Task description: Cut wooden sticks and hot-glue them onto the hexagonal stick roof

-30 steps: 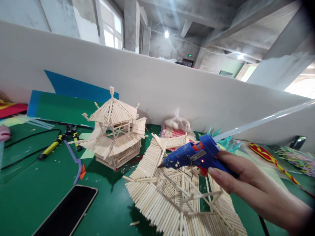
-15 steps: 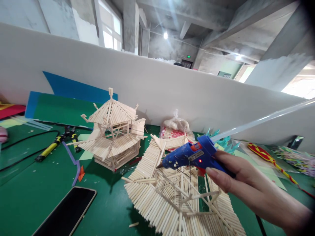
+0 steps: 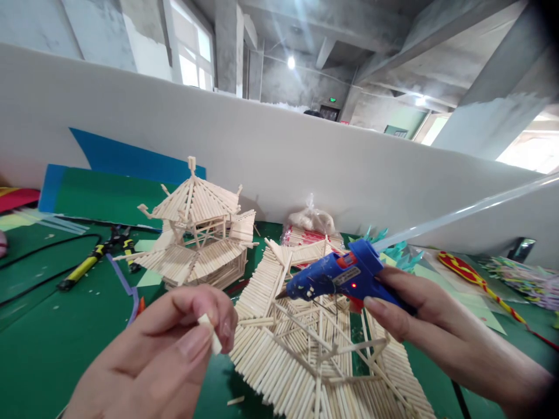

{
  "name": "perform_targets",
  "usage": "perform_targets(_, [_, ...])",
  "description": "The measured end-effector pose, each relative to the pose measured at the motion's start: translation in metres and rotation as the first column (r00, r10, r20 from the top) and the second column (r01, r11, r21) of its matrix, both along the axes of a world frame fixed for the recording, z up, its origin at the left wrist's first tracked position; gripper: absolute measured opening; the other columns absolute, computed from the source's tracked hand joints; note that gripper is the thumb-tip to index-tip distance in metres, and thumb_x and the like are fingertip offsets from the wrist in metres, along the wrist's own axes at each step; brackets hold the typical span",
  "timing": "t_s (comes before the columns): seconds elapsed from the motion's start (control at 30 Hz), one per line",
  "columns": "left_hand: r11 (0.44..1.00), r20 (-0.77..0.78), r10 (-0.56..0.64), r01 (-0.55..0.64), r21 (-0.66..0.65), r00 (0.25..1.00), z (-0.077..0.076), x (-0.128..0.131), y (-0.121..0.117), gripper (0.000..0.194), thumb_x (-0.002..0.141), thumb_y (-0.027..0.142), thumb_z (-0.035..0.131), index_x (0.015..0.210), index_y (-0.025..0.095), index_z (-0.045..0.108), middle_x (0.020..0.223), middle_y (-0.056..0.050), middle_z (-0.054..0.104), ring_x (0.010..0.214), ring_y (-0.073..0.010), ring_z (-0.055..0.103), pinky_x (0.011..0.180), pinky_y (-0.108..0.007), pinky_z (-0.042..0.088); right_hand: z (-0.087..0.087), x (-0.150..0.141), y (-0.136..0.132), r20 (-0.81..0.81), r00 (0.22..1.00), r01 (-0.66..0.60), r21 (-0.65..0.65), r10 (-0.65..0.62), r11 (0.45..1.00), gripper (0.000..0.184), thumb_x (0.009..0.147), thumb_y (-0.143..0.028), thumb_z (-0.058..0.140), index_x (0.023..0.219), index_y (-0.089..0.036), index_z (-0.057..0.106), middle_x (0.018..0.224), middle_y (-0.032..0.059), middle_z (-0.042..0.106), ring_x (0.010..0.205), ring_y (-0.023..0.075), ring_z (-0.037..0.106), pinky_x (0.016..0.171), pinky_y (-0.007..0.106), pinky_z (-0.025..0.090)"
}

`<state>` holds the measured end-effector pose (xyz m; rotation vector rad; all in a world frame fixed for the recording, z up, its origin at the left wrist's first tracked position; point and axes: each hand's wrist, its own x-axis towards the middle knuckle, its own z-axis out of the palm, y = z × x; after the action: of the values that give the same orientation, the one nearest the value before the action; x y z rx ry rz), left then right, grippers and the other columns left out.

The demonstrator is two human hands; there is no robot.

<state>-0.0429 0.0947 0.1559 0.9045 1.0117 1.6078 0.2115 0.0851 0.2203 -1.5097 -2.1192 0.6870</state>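
My left hand (image 3: 161,349) pinches a short piece of wooden stick (image 3: 211,334) between thumb and fingers. My right hand (image 3: 419,320) is wrapped round a blue hot glue gun (image 3: 332,276), its red light lit and a long clear glue stick (image 3: 463,212) running out of the back. The metal nozzle points left, over a wooden-stick roof model (image 3: 279,366) with an open lattice middle. Whether the nozzle touches the model I cannot tell. Behind my left hand stands a pagoda model (image 3: 198,233) of the same sticks, its base partly hidden.
Yellow-handled pliers (image 3: 89,265) and a black cable lie at the left on the green table (image 3: 35,361). A plastic bag (image 3: 312,221) sits at the back. To the right are a red and yellow ornament (image 3: 463,273) and a pile of pastel strips (image 3: 524,279). A white partition (image 3: 262,145) runs behind.
My left hand has come into view from below with the stick piece, now covering where the phone lay. The right hand and glue gun stay almost in place.
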Motion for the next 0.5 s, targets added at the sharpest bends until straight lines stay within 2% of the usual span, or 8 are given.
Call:
perform_targets(0.07, [0.997,-0.086,-0.042,0.048,0.069,0.995,0.0051,0.0063,-0.0068,0.011,0.06,0.035,0.066,0.057,0.028,0.059,0.056,0.001,0.048,0.059,-0.0156,0.043,0.05,-0.024,0.039,0.0032,-0.0034,0.0006,0.023,1.0,0.01,-0.005,-0.01,1.0,0.027,0.085,-0.042,0.041,0.086,-0.02,0.057,0.085,0.0034,0.061,0.071,0.0165,0.056,0.059,0.028,0.046])
perform_targets(0.13, [0.997,-0.118,-0.076,0.079,0.026,0.99,0.0057,0.0081,-0.0114,0.006,0.065,0.032,0.065,0.062,0.029,0.061,0.061,0.002,0.052,0.062,-0.0152,0.045,0.053,-0.024,0.04,0.0057,-0.0057,0.0012,0.042,0.999,0.011,-0.012,-0.01,1.0,0.028,0.086,-0.042,0.04,0.083,-0.019,0.056,0.087,0.0045,0.061,0.073,0.0172,0.056,0.06,0.029,0.046])
perform_targets(0.3, [0.999,-0.109,-0.04,0.039,-0.012,0.993,0.0051,0.0065,-0.0102,0.008,0.062,0.032,0.069,0.062,0.028,0.062,0.061,0.002,0.053,0.064,-0.0151,0.048,0.055,-0.022,0.043,0.0051,-0.0032,-0.0009,0.038,0.999,0.014,0.014,-0.015,1.0,0.025,0.086,-0.04,0.042,0.083,-0.02,0.057,0.084,0.003,0.06,0.075,0.0174,0.056,0.066,0.029,0.047])
perform_targets(0.5, [0.999,-0.076,-0.048,0.047,-0.01,0.996,-0.0022,0.0062,-0.0055,0.006,0.066,0.03,0.068,0.064,0.027,0.063,0.064,0.002,0.055,0.069,-0.0149,0.05,0.059,-0.019,0.047,0.0048,-0.0051,-0.0033,0.007,1.0,-0.018,-0.018,0.018,1.0,0.025,0.086,-0.038,0.042,0.086,-0.02,0.059,0.088,0.0049,0.061,0.075,0.0178,0.058,0.058,0.027,0.049])
